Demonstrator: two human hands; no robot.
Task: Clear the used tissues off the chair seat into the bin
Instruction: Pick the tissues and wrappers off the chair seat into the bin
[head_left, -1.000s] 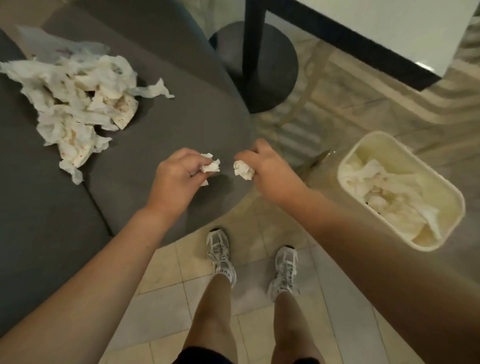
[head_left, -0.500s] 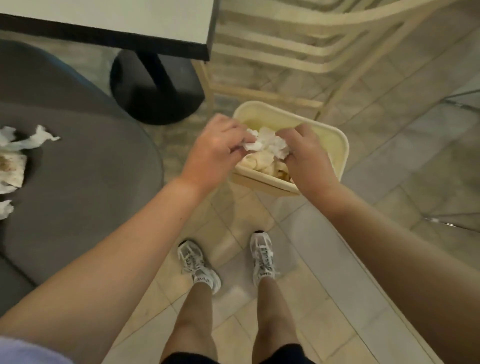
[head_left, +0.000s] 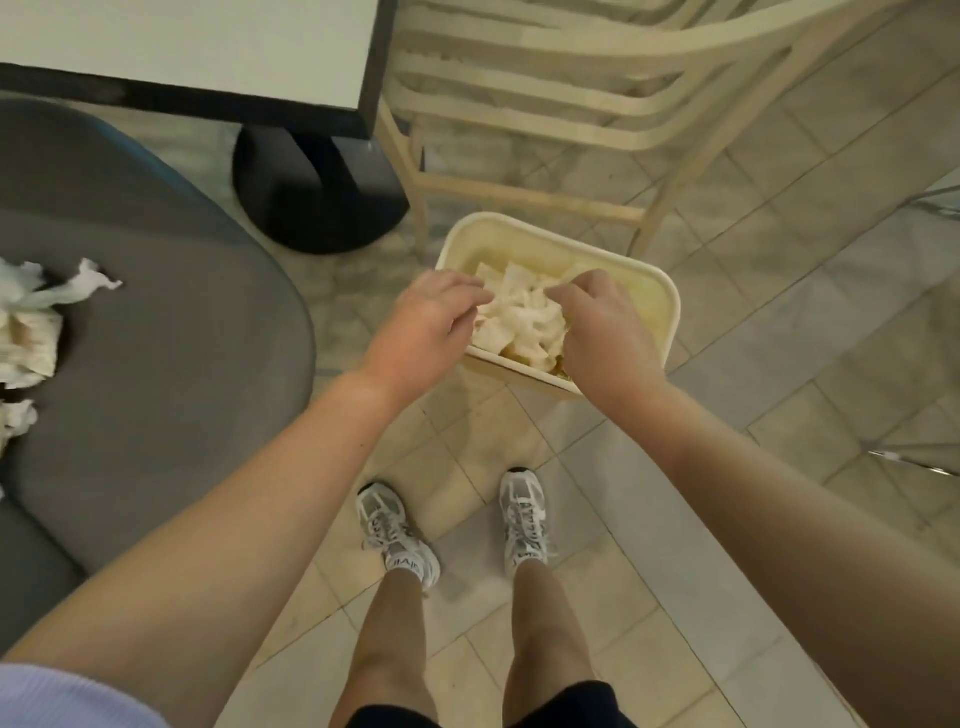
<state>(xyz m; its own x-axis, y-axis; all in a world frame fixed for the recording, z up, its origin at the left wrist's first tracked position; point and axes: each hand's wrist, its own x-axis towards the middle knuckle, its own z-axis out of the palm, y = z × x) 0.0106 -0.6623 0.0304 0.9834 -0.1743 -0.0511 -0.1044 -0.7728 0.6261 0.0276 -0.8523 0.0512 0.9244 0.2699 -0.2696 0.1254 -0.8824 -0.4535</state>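
The cream bin (head_left: 671, 312) stands on the tiled floor in front of my feet, with crumpled white tissues (head_left: 519, 325) piled inside. My left hand (head_left: 426, 327) hovers over the bin's left rim and my right hand (head_left: 602, 332) over its near right side. The fingers of both hang loosely curled and point down at the tissues, and I see nothing pinched in either. At the left edge, a heap of used, stained tissues (head_left: 31, 332) lies on the grey chair seat (head_left: 171, 374), partly cut off by the frame.
A white table (head_left: 208, 47) with a black pedestal base (head_left: 311, 208) stands behind the seat. A cream wooden chair (head_left: 571, 104) stands right behind the bin. My two feet in white sneakers (head_left: 397, 535) are on the tiles below the bin.
I turned from the seat to the bin, carrying a small tissue wad in each hand. The wads were over the bin half a second ago; now neither hand shows one.
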